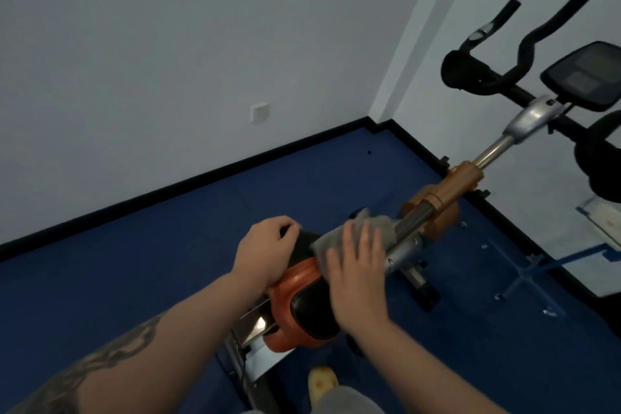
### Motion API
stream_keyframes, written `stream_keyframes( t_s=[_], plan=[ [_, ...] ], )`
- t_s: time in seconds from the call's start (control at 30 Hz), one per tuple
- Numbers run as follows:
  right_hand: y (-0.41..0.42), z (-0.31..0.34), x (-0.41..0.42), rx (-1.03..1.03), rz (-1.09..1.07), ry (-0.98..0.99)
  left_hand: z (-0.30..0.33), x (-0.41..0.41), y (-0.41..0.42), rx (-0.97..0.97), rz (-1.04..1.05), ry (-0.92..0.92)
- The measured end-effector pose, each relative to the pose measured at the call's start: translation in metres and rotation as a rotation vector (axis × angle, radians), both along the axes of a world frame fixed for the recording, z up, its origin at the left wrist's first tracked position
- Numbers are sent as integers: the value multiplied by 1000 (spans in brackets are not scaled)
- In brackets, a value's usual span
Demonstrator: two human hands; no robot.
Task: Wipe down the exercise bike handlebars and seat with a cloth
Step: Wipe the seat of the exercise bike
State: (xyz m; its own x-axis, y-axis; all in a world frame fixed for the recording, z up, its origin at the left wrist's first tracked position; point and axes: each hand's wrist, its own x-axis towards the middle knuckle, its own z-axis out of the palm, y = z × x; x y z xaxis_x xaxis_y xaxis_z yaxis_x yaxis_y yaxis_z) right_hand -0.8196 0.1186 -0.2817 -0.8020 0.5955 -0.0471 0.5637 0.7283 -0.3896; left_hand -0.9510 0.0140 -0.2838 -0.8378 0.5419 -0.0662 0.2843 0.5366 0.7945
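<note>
Two hands at work on the bike seat, black pad on an orange shell, low in the middle of the view. Left hand curled over the seat's far left edge, fingers bent round the rim, gripping it. Right hand laid flat, fingers straight and spread, pressing a grey cloth onto the seat's narrow front end. Cloth bunched under the palm, sticking out beyond the fingertips toward the frame, its far edge touching or just overlapping the silver tube running forward from the seat; blurred there, so hard to say which. Tattooed left forearm entering from the lower left corner.

Beyond the tube, an orange frame block, then a silver post rising to the black handlebars at upper right, well apart from both hands. Two curved horns pointing up, padded elbow rests below them, one at left and one partly cut off by the right edge. Dark display console mounted just beside the bars, screen tilted toward the seat.

Blue floor underneath, edged by a black skirting strip along pale walls. White wall socket on the left wall, near the floor line. Yellowish shoe tip and a grey trouser leg at the bottom edge, beneath the seat.
</note>
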Motion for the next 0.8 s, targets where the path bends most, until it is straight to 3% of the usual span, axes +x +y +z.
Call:
stream_keyframes(
  t_s=[0.07,0.2,0.33,0.47,0.57,0.7,0.8],
  plan=[
    [-3,-7,11,38,182,28,2,0,0,3,0,-12],
    [73,2,1,69,406,35,3,5,-1,-17,62,5],
    [133,16,-13,-192,523,-21,2,12,-1,-26,180,-16],
    [113,16,-34,85,817,-127,6,13,1,-51,242,-19],
    [102,21,-51,71,992,-171,7,17,0,-44,286,-34],
    [154,33,-58,-128,1032,-352,5,33,3,-87,374,0],
    [155,33,-62,-40,1077,-383,6,43,10,-152,483,51]
  ],
)
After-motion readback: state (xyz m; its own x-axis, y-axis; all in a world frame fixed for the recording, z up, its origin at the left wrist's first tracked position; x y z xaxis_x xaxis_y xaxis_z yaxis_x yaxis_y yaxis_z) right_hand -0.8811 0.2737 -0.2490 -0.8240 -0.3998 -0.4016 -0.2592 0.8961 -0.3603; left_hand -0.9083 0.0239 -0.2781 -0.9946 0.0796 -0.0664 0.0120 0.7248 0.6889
